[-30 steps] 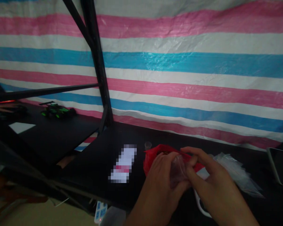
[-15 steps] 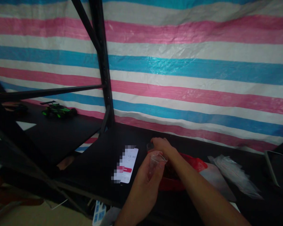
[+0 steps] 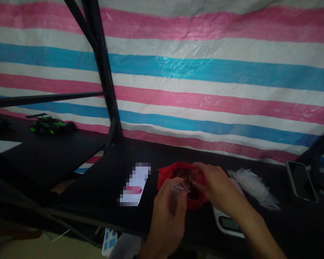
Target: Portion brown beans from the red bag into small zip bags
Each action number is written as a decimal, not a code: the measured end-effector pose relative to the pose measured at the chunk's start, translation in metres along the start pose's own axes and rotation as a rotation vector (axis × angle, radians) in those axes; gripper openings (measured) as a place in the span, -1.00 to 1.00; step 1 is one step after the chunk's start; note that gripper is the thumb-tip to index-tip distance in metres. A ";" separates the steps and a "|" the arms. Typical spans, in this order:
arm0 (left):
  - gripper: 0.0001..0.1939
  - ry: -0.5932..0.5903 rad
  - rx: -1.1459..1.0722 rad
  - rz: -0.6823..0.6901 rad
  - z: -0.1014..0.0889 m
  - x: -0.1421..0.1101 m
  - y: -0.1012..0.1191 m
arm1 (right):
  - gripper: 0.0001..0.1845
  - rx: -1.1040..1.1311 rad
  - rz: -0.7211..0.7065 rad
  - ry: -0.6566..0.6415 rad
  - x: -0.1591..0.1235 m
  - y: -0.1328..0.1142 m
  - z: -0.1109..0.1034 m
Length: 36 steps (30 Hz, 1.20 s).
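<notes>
small clear bag [image 3: 177, 190] is pinched with its mouth up by the left hand [image 3: 167, 212] near the table's front edge, just beside the red bag [image 3: 166, 175] of dark bits, over which the right hand [image 3: 216, 185] is closed on a tiny clear cup [image 3: 192, 176], tipped toward that mouth.

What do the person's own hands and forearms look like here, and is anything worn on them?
Both are bare. The left hand and right hand carry no gloves, and no rings or markings can be made out on the fingers in the dim light. The right forearm shows no sleeve, watch or band as far as the frame's edge; the left wrist is cut off at the bottom edge.
</notes>
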<state>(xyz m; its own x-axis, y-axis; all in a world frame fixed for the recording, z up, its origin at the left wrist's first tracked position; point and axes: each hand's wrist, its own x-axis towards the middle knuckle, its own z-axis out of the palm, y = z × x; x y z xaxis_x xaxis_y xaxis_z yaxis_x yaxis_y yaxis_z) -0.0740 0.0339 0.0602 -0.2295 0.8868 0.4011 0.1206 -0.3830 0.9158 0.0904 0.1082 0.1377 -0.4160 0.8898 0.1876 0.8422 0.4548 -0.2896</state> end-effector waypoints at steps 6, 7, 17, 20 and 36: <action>-0.83 0.177 0.420 0.216 0.017 0.002 -0.030 | -0.67 -0.276 0.115 -0.072 -0.001 -0.002 0.027; -0.82 0.188 0.462 0.220 0.019 0.002 -0.033 | -0.65 -0.272 0.122 -0.073 0.001 -0.002 0.030; -0.77 0.195 0.383 0.018 0.032 0.008 -0.040 | -0.52 0.224 0.090 -0.119 0.010 0.011 0.046; -0.76 0.217 0.303 0.017 0.030 0.010 -0.039 | -0.65 0.327 0.135 -0.082 0.013 0.011 0.052; -0.65 0.461 0.375 0.053 0.032 0.002 -0.046 | -0.62 0.265 0.294 -0.099 0.017 0.010 0.059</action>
<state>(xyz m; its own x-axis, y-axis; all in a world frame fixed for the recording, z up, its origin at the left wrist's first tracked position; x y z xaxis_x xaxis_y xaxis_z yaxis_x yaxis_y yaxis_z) -0.0490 0.0619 0.0179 -0.5996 0.6327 0.4901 0.4569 -0.2322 0.8587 0.0712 0.1299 0.0827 -0.2129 0.9767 -0.0268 0.8180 0.1632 -0.5516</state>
